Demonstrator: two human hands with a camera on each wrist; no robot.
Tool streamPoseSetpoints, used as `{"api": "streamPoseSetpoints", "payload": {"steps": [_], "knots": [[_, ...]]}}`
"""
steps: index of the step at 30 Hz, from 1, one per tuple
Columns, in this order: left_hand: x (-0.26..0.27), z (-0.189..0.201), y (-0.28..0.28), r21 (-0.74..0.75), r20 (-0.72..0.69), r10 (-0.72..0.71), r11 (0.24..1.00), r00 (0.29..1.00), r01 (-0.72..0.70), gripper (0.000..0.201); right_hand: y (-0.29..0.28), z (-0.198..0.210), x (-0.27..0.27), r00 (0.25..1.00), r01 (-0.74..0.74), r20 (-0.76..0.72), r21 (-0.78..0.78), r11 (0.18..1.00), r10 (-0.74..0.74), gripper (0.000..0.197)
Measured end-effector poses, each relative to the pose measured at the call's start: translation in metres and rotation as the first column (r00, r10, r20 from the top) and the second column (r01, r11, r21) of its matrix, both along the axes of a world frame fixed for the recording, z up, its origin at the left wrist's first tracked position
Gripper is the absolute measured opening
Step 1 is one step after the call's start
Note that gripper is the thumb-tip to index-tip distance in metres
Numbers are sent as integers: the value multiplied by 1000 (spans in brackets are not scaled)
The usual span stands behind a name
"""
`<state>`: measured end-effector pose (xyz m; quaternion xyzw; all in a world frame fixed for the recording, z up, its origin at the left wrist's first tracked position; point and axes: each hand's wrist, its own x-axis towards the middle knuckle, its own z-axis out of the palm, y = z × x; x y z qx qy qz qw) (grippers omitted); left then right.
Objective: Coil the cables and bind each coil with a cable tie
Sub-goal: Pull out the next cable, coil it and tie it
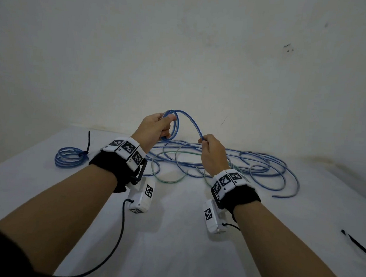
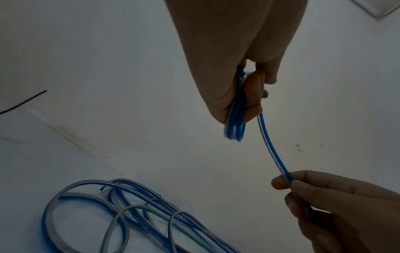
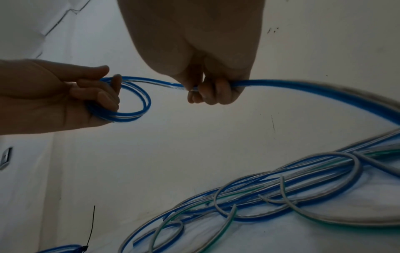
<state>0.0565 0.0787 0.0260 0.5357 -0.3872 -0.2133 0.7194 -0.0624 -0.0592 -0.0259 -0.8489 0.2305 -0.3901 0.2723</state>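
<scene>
The left hand grips a small coil of blue cable, fingers curled round its loops, held above the far middle of the desk with the ring standing roughly upright. From the coil a blue cable arches up and slopes down rightward to the right hand, which pinches it between thumb and fingertips. The right wrist view shows the ring face-on and the cable running nearly level between the hands; the left wrist view shows the coil edge-on as stacked strands. Loose cables, blue with one green, sprawl along the desk's far edge toward the right. Near the far left corner lies a tied coil, its black cable tie sticking upward. Only the head view shows a spare tie by the right edge.
</scene>
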Motion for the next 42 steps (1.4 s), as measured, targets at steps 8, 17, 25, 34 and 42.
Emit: {"api": "streamPoseSetpoints", "payload": {"steps": [8, 17, 25, 34, 42], "knots": [[3, 11, -6, -134, -261, 92, 982, 961, -130, 30, -2, -3, -13, 992, -63, -104, 43, 997, 67, 21], [17, 12, 1, -181, -346, 160, 955, 924, -233, 35, 9, -4, 0, 965, -204, -178, -61, 977, 191, 24], [34, -12, 12, -33, 173, 358, 933, 918, -357, 28, 39, 9, 18, 903, -369, -239, -7, 929, 357, 25], [29, -32, 39, 266, 559, 112, 914, 822, -305, 22, 64, 24, 32, 889, -454, -66, -15, 891, 452, 11], [38, -30, 59, 283, 612, 138, 881, 779, -379, 34, 61, 24, 50, 937, -333, 39, -200, 922, 347, 9]]}}
